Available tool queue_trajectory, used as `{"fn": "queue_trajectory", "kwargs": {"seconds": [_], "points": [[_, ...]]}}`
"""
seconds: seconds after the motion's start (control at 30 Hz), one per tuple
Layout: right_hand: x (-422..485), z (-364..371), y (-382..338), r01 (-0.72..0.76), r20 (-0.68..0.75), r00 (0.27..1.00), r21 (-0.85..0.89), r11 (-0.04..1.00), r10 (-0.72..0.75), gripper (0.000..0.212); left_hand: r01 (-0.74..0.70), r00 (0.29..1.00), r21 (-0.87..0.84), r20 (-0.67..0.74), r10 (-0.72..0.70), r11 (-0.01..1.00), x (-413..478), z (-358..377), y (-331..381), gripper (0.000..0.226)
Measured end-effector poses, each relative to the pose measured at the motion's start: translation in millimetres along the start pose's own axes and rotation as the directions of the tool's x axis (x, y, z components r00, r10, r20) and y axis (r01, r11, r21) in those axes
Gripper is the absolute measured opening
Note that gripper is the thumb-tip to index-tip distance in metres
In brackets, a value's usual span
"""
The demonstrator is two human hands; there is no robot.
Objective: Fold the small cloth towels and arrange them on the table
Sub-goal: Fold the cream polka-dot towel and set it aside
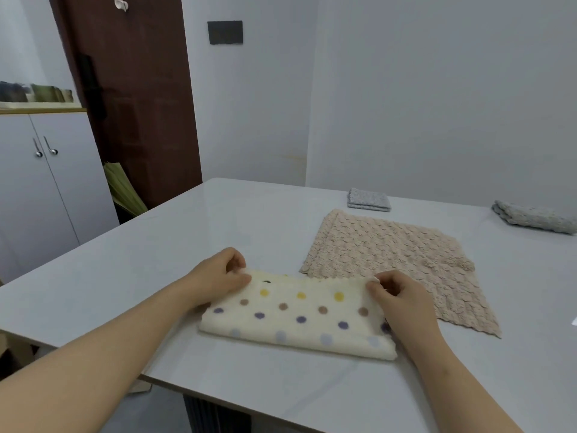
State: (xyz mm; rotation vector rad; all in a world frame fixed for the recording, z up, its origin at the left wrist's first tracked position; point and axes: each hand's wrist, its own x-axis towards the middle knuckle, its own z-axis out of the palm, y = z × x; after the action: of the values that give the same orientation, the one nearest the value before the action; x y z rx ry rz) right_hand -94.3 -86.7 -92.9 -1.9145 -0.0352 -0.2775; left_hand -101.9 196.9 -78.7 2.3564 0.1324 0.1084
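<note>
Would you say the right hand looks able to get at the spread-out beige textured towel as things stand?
Probably yes: the beige textured towel lies flat beside the right hand, nothing between them, though that hand pinches the cream polka-dot towel and must release it.

Your glossy pale grey bench [156, 260] carries four cloths. Nearest you, close to the front edge, lies a cream terry towel [299, 317] with yellow, brown, purple and pale blue dots, folded double into a long rectangle. Its far edge meets the near corner of a beige bumpy-textured cloth [390, 264], which is spread flat in a single layer at a slant to the bench edges. Well beyond, near the far edge, sits a small folded grey cloth [368, 200]. A thicker folded grey towel [534, 217] lies at the far right, apart from it.
</note>
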Motion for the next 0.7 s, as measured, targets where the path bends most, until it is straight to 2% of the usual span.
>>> {"fn": "queue_trajectory", "kwargs": {"seconds": [0.17, 0.2, 0.33, 0.43, 0.57, 0.63, 0.7], "points": [[2, 1, 1, -0.017, 0.015, 1.0, -0.038, 0.999, 0.017, 0.013, -0.079, 0.994, 0.326, 0.098, 0.05, 0.942, 7, 12, 3, 0.015], [2, 0, 1, -0.022, 0.021, 1.0, -0.039, 0.999, 0.022, 0.013, -0.092, 0.991, 0.346, 0.119, 0.054, 0.934, 7, 10, 6, 0.014], [3, -1, 1, -0.029, 0.043, 0.999, -0.024, 0.999, 0.03, 0.012, -0.107, 0.989, 0.248, 0.125, 0.077, 0.963, 6, 6, 11, 0.018], [5, -1, 3, -0.037, 0.041, 0.998, 0.006, 0.999, 0.037, 0.013, -0.052, 0.995, 0.014, 0.086, 0.051, 0.999, 1, 0, 16, 0.021], [6, -1, 4, -0.011, 0.016, 1.0, -0.044, 0.999, 0.011, 0.015, 0.029, 0.992, -0.191, 0.128, -0.005, 0.981, -1, -17, 18, 0.023], [5, -1, 3, -0.006, 0.023, 1.0, -0.085, 0.996, 0.008, 0.015, 0.069, 0.99, -0.112, 0.129, -0.054, 0.991, 0, -21, 13, 0.026], [5, 0, 2, -0.001, 0.037, 0.999, -0.144, 0.99, 0.007, 0.012, 0.035, 0.991, 0.116, 0.123, -0.049, 0.993, 0, -19, 7, 0.021]]}}
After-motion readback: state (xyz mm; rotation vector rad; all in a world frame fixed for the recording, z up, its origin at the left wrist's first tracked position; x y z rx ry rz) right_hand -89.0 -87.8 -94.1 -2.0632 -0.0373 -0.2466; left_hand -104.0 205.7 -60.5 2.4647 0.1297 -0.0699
